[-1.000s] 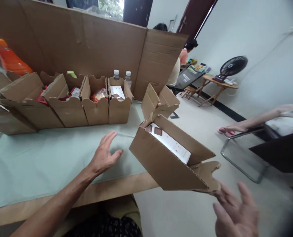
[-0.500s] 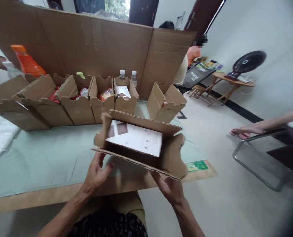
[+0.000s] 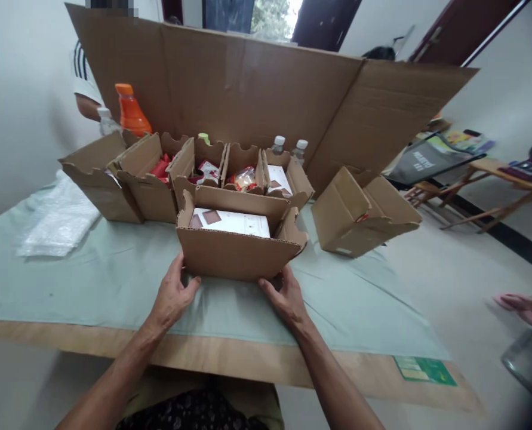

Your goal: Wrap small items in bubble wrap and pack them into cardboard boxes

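A cardboard bin (image 3: 234,254) stands upright in front of me, with a white box (image 3: 232,222) printed with brown squares inside it. My left hand (image 3: 175,294) holds the bin's lower left corner, its thumb in front and the fingers partly hidden behind the side. At the lower right corner, my right hand (image 3: 286,294) grips in the same way. Whether the bin's base fully rests on the cloth cannot be seen. Directly behind it is a row of similar bins, one of them holding another white box (image 3: 279,180).
Red packets (image 3: 162,168) and a clear-wrapped packet (image 3: 245,178) lie in the row's bins. A separate bin (image 3: 359,209) stands right. Behind are an orange bottle (image 3: 132,113) and a tall cardboard screen (image 3: 257,89). Bubble wrap (image 3: 60,218) lies left on the green cloth (image 3: 126,286).
Both hands have moved the bin away from me toward the row and lowered it. It was tilted and is now level. My view has turned left.
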Demonstrator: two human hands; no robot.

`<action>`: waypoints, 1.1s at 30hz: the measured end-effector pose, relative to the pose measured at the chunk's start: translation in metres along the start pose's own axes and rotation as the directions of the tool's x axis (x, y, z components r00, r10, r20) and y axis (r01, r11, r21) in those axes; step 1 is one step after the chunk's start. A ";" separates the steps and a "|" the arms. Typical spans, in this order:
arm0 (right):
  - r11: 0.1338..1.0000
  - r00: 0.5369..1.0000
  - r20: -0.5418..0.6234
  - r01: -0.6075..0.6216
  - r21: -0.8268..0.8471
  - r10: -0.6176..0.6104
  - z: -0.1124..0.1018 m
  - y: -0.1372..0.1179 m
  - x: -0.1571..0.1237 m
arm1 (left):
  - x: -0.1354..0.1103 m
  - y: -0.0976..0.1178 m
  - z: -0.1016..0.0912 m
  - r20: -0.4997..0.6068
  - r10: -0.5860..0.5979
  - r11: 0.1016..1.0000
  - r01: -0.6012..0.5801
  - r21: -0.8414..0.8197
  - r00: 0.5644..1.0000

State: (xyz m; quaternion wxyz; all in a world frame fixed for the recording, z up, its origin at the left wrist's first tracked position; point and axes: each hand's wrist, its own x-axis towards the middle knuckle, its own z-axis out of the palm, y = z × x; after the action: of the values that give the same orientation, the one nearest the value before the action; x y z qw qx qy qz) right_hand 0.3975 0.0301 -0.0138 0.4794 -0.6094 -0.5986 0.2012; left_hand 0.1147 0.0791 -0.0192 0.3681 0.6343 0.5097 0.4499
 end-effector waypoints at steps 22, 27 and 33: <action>0.746 0.984 0.098 0.178 -0.642 -0.150 -0.001 0.043 0.008 | 0.058 -0.042 -0.187 -0.371 0.025 0.660 0.263 0.704 0.928; 0.734 0.979 0.117 0.204 -0.648 -0.169 -0.002 0.042 0.009 | 0.093 -0.057 -0.226 -0.472 0.008 0.623 0.365 0.692 0.882; 0.748 0.979 0.103 0.200 -0.633 -0.174 -0.001 0.044 0.009 | 0.080 -0.039 -0.225 -0.509 0.174 0.637 0.298 0.711 0.843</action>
State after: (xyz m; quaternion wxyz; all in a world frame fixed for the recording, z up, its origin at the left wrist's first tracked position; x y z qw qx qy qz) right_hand 0.4236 0.0463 -0.0465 0.2496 -0.6693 -0.6978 -0.0527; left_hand -0.1042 0.1673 0.0335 -0.0779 0.5590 0.7548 0.3343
